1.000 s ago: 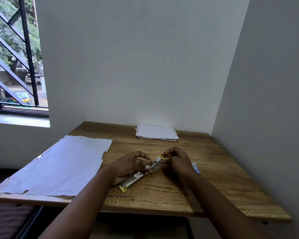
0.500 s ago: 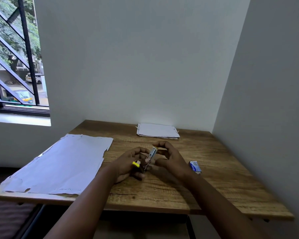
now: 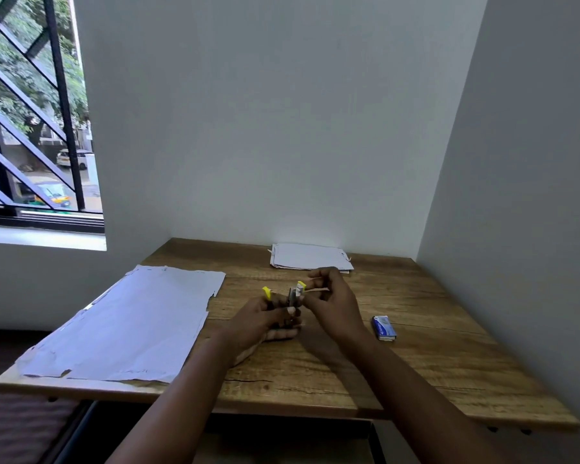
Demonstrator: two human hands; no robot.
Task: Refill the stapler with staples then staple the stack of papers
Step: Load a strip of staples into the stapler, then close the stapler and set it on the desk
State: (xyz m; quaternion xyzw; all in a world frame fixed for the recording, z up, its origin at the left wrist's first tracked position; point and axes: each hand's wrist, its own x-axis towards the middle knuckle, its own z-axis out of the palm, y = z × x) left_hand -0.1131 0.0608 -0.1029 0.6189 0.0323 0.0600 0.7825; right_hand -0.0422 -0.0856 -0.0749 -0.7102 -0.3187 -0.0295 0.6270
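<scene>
Head view: both hands (image 3: 265,321) (image 3: 332,301) hold the stapler (image 3: 295,294) (yellow-tipped) above the table (image 3: 416,363).

A plain study or home-office corner is shown, marked by a wooden desk (image 3: 416,373) set tight against bare white walls (image 3: 282,128). Paperwork is laid out on it: a large sheet of paper (image 3: 124,326) left of the fingers (image 3: 318,279), a small stack of papers (image 3: 308,256) just beyond them by the back wall, and a blue box of staples (image 3: 383,328) to their right. A barred window (image 3: 31,128) overlooking trees and parked cars is seen at far left.
</scene>
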